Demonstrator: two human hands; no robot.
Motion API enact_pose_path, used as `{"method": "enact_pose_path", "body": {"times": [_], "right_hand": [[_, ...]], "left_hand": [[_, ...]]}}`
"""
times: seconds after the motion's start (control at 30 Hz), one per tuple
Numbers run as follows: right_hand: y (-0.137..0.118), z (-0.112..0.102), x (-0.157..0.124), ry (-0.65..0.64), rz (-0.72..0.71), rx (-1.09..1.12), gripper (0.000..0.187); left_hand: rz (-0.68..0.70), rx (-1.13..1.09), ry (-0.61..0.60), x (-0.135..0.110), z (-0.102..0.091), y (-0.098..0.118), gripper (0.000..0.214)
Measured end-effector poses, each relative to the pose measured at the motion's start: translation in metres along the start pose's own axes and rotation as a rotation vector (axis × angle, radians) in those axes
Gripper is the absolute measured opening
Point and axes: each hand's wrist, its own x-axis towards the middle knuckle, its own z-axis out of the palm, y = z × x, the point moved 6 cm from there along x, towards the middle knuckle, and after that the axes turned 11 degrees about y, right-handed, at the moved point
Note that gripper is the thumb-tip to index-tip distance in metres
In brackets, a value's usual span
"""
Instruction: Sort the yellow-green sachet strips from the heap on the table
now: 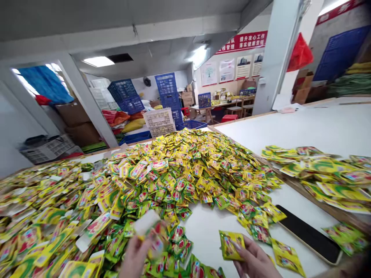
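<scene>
My left hand (pixel 136 255) is closed on a small printed carton (pixel 158 235), blurred by motion, with a white flap at its top. In my right hand (pixel 255 258) a yellow-and-green sachet (pixel 231 245) is pinched between thumb and fingers. Bare white tabletop (pixel 203 227) lies between the two hands. Green sachets (pixel 181 243) with a red fruit print lie right beside the left hand. Near my right hand a loose yellow sachet (pixel 286 256) rests on the table.
A big heap of sachets (pixel 197 162) rises ahead, and many small cartons (pixel 58 216) spread to the left. A black phone (pixel 310 233) lies at right, along a wooden divider (pixel 307 197). Flat cartons (pixel 330 170) lie beyond it. Blue crates (pixel 168 92) stack behind.
</scene>
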Motion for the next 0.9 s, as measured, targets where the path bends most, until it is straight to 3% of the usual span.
{"method": "enact_pose_path", "body": {"times": [0.07,0.13,0.23,0.4,0.6,0.67,0.8,0.9], "right_hand": [[-0.016,0.013,-0.002,-0.072,-0.048,-0.022,0.035],[-0.034,0.029,-0.004,-0.163,-0.122,-0.081,0.031],[-0.057,0.047,-0.007,-0.235,-0.277,-0.235,0.024],[-0.078,0.063,-0.022,-0.346,-0.566,-0.777,0.004],[-0.072,0.068,-0.035,-0.55,-0.526,-1.272,0.021],[-0.073,0.067,-0.036,-0.576,-0.511,-1.252,0.023],[-0.075,0.057,-0.035,-0.502,-0.508,-1.089,0.015],[-0.059,0.058,-0.046,-0.664,-0.51,-1.0,0.032]], "left_hand": [[-0.242,-0.322,-0.144,-0.029,0.062,-0.014,0.055],[-0.379,-0.408,-0.272,-0.053,0.111,-0.02,0.056],[-0.474,-0.387,-0.404,-0.074,0.151,-0.022,0.048],[-0.366,-0.283,-0.479,-0.076,0.157,-0.016,0.038],[-0.288,-0.153,-0.7,-0.084,0.164,-0.008,0.037],[-0.297,-0.187,-0.729,-0.084,0.163,-0.004,0.039],[-0.343,-0.279,-0.75,-0.084,0.158,-0.002,0.045],[-0.283,-0.358,-0.786,-0.089,0.164,-0.003,0.042]]}}
